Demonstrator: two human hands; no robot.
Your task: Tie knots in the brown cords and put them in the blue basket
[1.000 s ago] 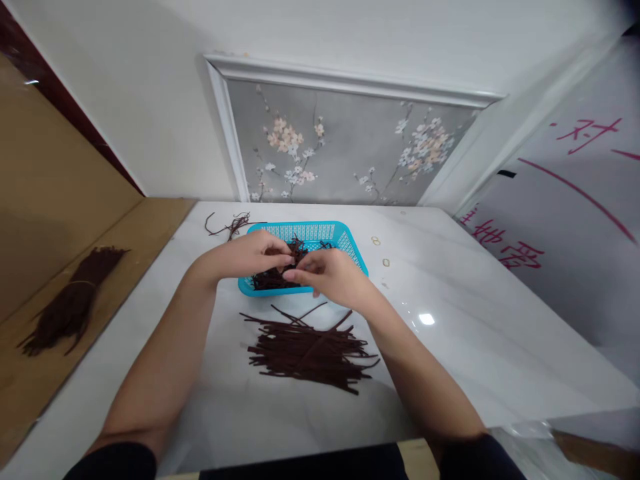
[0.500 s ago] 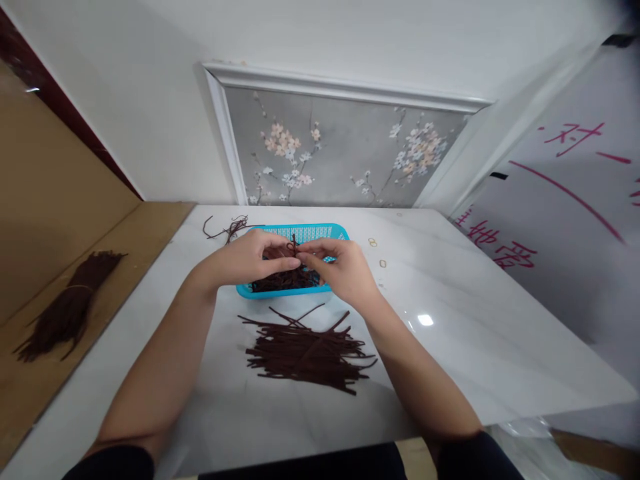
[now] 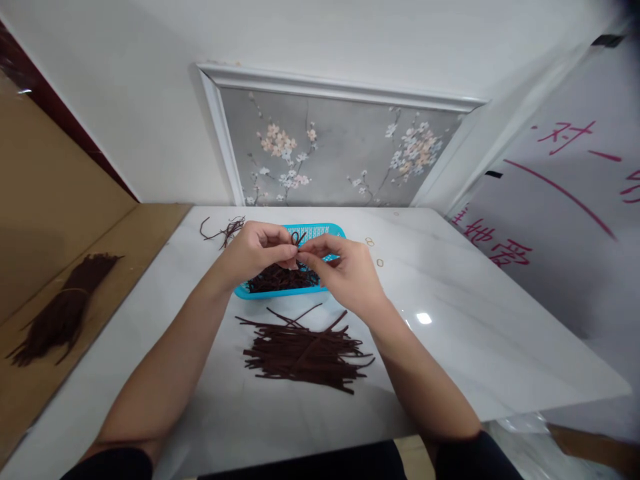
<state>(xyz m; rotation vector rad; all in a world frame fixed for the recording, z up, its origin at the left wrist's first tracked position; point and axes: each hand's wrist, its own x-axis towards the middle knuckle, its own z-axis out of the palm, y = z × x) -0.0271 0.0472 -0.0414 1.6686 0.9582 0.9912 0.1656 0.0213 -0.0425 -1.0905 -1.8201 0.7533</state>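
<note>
A thin dark brown cord (image 3: 298, 238) is being pinched between the fingertips of both hands, just above the blue basket (image 3: 327, 231). The left hand (image 3: 257, 249) is being held closed around one end of it, thumb and forefinger pressed together, and the right hand (image 3: 347, 270) is being held the same way on the other end, so that the fingertips of the two hands are almost touching. A small loop of the cord is being shown standing up between them.

More brown cords (image 3: 280, 277) are being kept inside the basket, which is being rested on the white marbled counter (image 3: 475, 320). A loose pile of cords (image 3: 305, 350) is being left lying flat on the counter, just on the near side of the basket and between the two forearms. A few stray cords (image 3: 223, 230) are being left near the far left corner of the counter, and two small rings (image 3: 374, 251) are being left to the right of the basket. A tied bundle of cords (image 3: 63, 313) is being left on the brown surface (image 3: 30, 387) beside the counter, well apart from the hands. A panel with painted blossoms (image 3: 335, 157) is being shown on the wall behind.
</note>
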